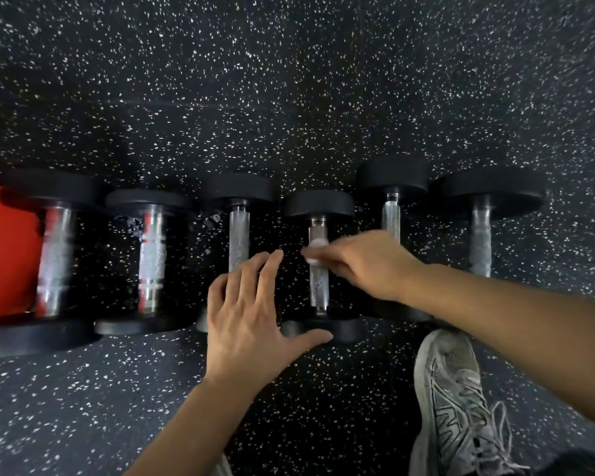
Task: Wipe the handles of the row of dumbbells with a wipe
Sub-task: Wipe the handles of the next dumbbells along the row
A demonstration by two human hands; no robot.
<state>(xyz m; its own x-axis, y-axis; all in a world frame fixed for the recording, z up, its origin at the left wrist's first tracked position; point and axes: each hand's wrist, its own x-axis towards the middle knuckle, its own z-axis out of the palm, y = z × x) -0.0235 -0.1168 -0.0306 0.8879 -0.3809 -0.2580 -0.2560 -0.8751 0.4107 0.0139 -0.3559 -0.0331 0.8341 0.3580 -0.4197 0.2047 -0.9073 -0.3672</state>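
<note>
Six dumbbells [318, 262] lie in one row. Right hand [364, 262] pinches a wipe [312, 250] on the fourth handle [319, 286]; left hand [251, 314] hovers, fingers spread

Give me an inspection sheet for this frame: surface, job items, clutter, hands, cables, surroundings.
Surface: black rubber floor with white flecks; looks dry.
Job's things: six dumbbells in a row, lying on the floor, handles pointing away from the camera. Fourth dumbbell handle is under the wipe, a small white wad, blurred.
Clutter: nothing seen.
Hands: right hand pinches the wipe on the fourth handle; left hand open, fingers spread, over the near end of the third dumbbell; contact cannot be told.
Cables: nothing seen.
Surroundings: red panel at the left edge beside the first dumbbell; grey sneaker on the floor, lower right.
</note>
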